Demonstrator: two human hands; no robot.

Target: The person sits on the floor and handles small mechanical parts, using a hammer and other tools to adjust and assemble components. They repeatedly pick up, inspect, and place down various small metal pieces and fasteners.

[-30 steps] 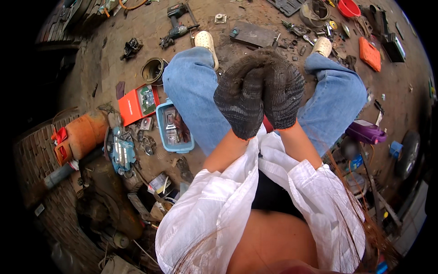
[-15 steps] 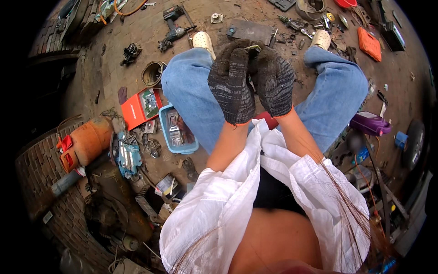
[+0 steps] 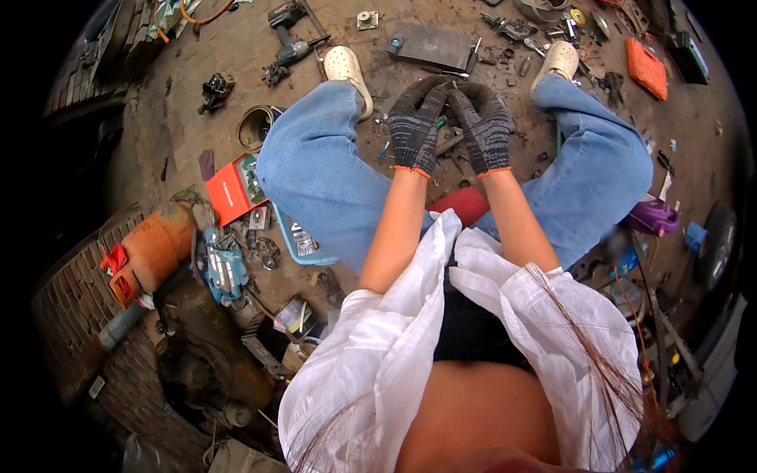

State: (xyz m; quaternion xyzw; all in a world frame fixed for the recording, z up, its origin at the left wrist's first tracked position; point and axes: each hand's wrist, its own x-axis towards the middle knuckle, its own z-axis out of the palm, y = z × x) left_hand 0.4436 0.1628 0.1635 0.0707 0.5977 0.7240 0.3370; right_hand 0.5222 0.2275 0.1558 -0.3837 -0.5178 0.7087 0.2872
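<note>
My left hand (image 3: 415,130) and my right hand (image 3: 483,132) wear dark grey knit gloves with orange cuffs. They are held out between my knees with the fingertips brought together. Both sets of fingers are closed around a small greenish metallic piece (image 3: 450,83), mostly covered by the gloves, so its kind does not show. On the ground just beyond lies a dark rectangular metal block (image 3: 432,47). Small tools and scraps are scattered below the hands, between the legs.
A cordless drill (image 3: 290,49) lies beyond my left foot, and an orange case (image 3: 646,69) lies right of my right foot. At left are a red box (image 3: 229,191), a blue plastic basket (image 3: 285,236) and an orange gas cylinder (image 3: 162,243). A purple plastic housing (image 3: 653,217) lies right.
Both hands have moved farther out, away from my body, and lower toward the ground, still together at the fingertips. My knees have spread slightly, and the left leg now covers more of the blue basket.
</note>
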